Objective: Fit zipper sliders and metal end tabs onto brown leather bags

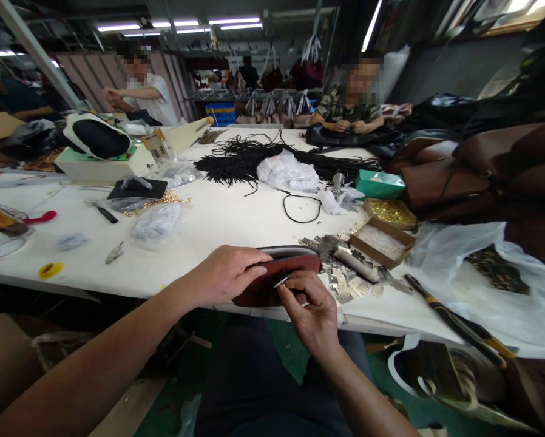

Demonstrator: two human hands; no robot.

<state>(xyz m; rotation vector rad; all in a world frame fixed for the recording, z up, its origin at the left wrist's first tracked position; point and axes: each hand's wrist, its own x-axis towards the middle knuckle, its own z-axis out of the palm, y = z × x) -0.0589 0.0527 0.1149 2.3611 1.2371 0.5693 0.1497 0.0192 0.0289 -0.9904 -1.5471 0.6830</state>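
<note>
My left hand grips the upper left edge of a reddish-brown leather bag piece with a black rim, at the table's front edge. Its thumb lies on the brown side, its fingers over the top. In front of the piece, my right hand pinches a small, thin silver metal piece between thumb and fingers, against or very near the brown surface. Whether they touch is hard to tell. Just right of the bag piece lie scattered silver metal plates.
Right of my hands are a cardboard box of clear bits, a box of gold fittings, long-handled pliers and a plastic bag. Black cords lie farther back. A person in camouflage sits across the table.
</note>
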